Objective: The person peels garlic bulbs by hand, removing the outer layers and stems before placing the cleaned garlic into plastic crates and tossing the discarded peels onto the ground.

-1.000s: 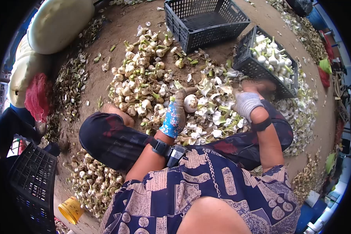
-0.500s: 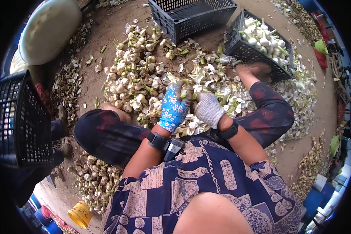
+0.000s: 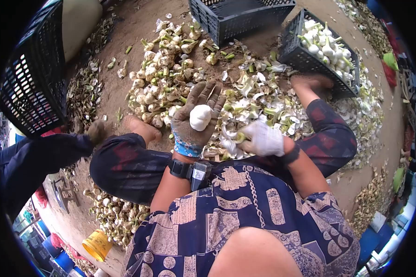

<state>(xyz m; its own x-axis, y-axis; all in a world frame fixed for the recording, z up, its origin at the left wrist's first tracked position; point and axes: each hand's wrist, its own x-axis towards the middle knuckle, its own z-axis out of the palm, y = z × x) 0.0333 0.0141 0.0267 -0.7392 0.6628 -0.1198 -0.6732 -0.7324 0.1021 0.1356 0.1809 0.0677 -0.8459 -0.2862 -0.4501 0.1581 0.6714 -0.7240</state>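
On the upturned palm of my left hand (image 3: 192,117), in a soil-stained blue floral glove, lies a white peeled-clean garlic bulb (image 3: 200,117); the fingers stretch out behind it. My right hand (image 3: 265,139), in a pale knit glove, is closed and blurred by motion over my lap. From its fingertips hangs a smeared whitish strip with a greenish end, which looks like garlic peel (image 3: 231,146). Beyond my left hand is a heap of unpeeled garlic bulbs (image 3: 159,69). Loose skins and cut stems (image 3: 259,94) spread beyond my right hand.
A black crate (image 3: 293,53) of white garlic stands at the upper right, beside my foot. Another black crate (image 3: 240,27) is at the top. To the left, a person's leg (image 3: 46,152) shows below a tilted black crate (image 3: 34,74). A yellow bucket (image 3: 97,245) lies lower left.
My left hand has turned palm up, showing the garlic bulb, and shifted left. My right hand has moved down and apart from it. The person and crate at left have moved.
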